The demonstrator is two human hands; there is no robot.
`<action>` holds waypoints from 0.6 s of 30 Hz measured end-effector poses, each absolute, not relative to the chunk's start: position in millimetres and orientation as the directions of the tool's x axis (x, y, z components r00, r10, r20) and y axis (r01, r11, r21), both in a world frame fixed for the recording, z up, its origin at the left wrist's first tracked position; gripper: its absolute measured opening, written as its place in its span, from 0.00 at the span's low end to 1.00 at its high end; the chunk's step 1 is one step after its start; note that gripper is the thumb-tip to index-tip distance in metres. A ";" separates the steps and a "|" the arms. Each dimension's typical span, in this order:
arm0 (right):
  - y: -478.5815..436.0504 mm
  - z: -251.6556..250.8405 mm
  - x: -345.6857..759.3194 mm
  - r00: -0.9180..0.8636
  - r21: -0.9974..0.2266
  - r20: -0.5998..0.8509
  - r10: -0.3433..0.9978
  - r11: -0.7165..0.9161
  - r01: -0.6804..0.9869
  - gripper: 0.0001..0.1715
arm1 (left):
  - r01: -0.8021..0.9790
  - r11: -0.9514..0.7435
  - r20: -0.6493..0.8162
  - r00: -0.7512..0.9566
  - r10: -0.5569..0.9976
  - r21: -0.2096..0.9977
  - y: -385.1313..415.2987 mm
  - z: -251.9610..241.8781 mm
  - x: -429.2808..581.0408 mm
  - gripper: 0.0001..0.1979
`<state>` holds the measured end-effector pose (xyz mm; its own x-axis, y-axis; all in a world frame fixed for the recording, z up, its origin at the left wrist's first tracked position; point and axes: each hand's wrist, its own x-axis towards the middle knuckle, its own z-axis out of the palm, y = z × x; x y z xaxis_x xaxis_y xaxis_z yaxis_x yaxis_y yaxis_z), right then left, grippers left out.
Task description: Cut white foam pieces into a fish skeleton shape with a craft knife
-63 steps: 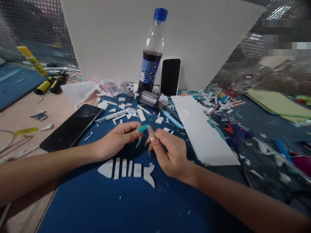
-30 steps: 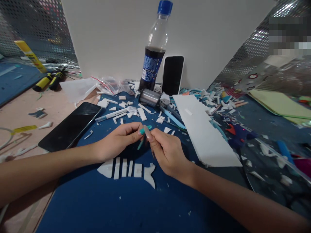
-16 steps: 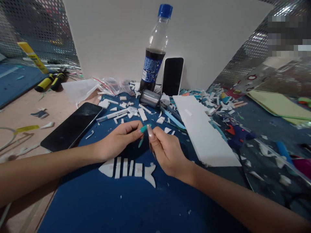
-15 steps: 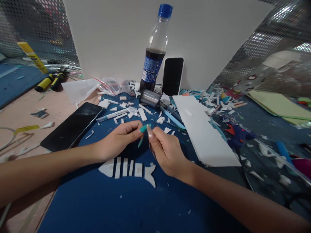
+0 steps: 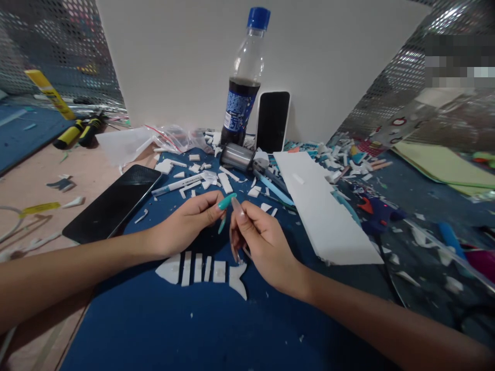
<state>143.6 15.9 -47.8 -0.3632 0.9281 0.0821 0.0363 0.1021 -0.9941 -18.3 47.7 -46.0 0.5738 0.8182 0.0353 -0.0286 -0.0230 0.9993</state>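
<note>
Over the blue mat (image 5: 162, 324), my hands meet at the fingertips. My left hand (image 5: 197, 221), with long teal nails, is pinched closed. My right hand (image 5: 261, 239), with long brownish nails, has thumb and index finger together while its other fingers hang loosely curled. Whatever lies between the fingertips is too thin or hidden to make out. Just below, a row of white foam pieces forms a fish: a pointed head (image 5: 169, 270), several upright strips (image 5: 198, 268), a squarish block (image 5: 219, 271) and a forked tail (image 5: 237, 281). The right fingers hang just above the tail.
A dark phone (image 5: 114, 203) lies left. Behind are a cola bottle (image 5: 242, 103), an upright phone (image 5: 273, 121), a clear spool (image 5: 237, 156) and a marker pen (image 5: 178, 184) among foam scraps. A white foam sheet (image 5: 325, 216) and a blue glue gun (image 5: 381, 214) lie right.
The lower fingers of my right hand have loosened and dropped toward the fish tail. The two thumb tips still meet at nearly the same place. The foam fish pieces have not moved.
</note>
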 end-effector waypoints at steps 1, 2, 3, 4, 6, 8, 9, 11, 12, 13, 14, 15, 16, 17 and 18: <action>15.0 -47.7 142.6 -0.353 -0.998 0.059 0.934 0.068 0.014 0.19 | -0.024 -0.023 0.033 0.567 0.823 0.999 47.9 -46.2 -18.3 0.13; 14.2 -47.5 141.7 -0.343 -0.999 0.042 0.939 0.042 -0.008 0.19 | -0.019 -0.022 0.029 0.564 0.826 1.000 48.0 -46.5 -18.3 0.13; 13.7 -47.4 140.9 -0.338 -0.999 0.033 0.940 0.025 -0.028 0.19 | -0.016 -0.021 0.026 0.561 0.827 1.000 48.2 -46.7 -18.3 0.13; 13.4 -47.2 140.3 -0.336 -0.999 0.028 0.942 0.013 -0.046 0.19 | -0.013 -0.020 0.024 0.559 0.829 1.000 48.4 -47.1 -18.4 0.13; 13.3 -46.8 139.6 -0.334 -0.998 0.026 0.942 0.003 -0.068 0.19 | -0.007 -0.018 0.019 0.557 0.830 1.000 48.7 -47.8 -18.7 0.14; 13.8 -46.7 139.5 -0.331 -0.997 0.021 0.943 -0.005 -0.079 0.18 | 0.003 -0.015 0.011 0.551 0.834 1.000 49.1 -48.8 -19.3 0.14; 14.2 -46.7 139.6 -0.329 -0.996 0.017 0.944 -0.012 -0.084 0.18 | 0.008 -0.018 0.010 0.547 0.837 1.000 49.2 -49.4 -19.7 0.14; 15.0 -46.7 139.7 -0.326 -0.996 0.008 0.945 -0.023 -0.092 0.18 | 0.017 -0.020 0.008 0.540 0.842 1.000 49.5 -50.3 -20.4 0.14; 15.4 -46.6 139.7 -0.323 -0.995 0.004 0.946 -0.028 -0.095 0.18 | 0.021 -0.019 0.005 0.538 0.843 1.000 49.5 -50.6 -20.6 0.14; 15.7 -46.5 139.6 -0.318 -0.995 0.001 0.948 -0.032 -0.099 0.18 | 0.025 -0.017 0.001 0.541 0.841 1.000 49.6 -50.8 -20.8 0.14; 15.8 -46.4 139.4 -0.313 -0.994 0.000 0.950 -0.033 -0.100 0.18 | 0.027 -0.016 -0.002 0.544 0.839 1.000 49.6 -50.9 -20.8 0.14; 15.8 -46.2 139.1 -0.308 -0.995 0.001 0.951 -0.031 -0.099 0.18 | 0.027 -0.018 0.001 0.546 0.837 0.999 49.6 -50.9 -20.8 0.14; 15.6 -45.9 138.8 -0.308 -0.995 0.004 0.951 -0.027 -0.094 0.18 | 0.022 -0.023 0.007 0.548 0.836 0.999 49.5 -50.7 -20.7 0.14; 15.3 -45.6 138.5 -0.312 -0.996 0.005 0.950 -0.022 -0.084 0.18 | 0.014 -0.028 0.015 0.552 0.834 1.000 49.3 -50.4 -20.6 0.15; 15.0 -45.4 138.1 -0.320 -0.997 0.006 0.947 -0.018 -0.073 0.18 | 0.003 -0.028 0.022 0.556 0.831 1.000 49.1 -50.1 -20.4 0.15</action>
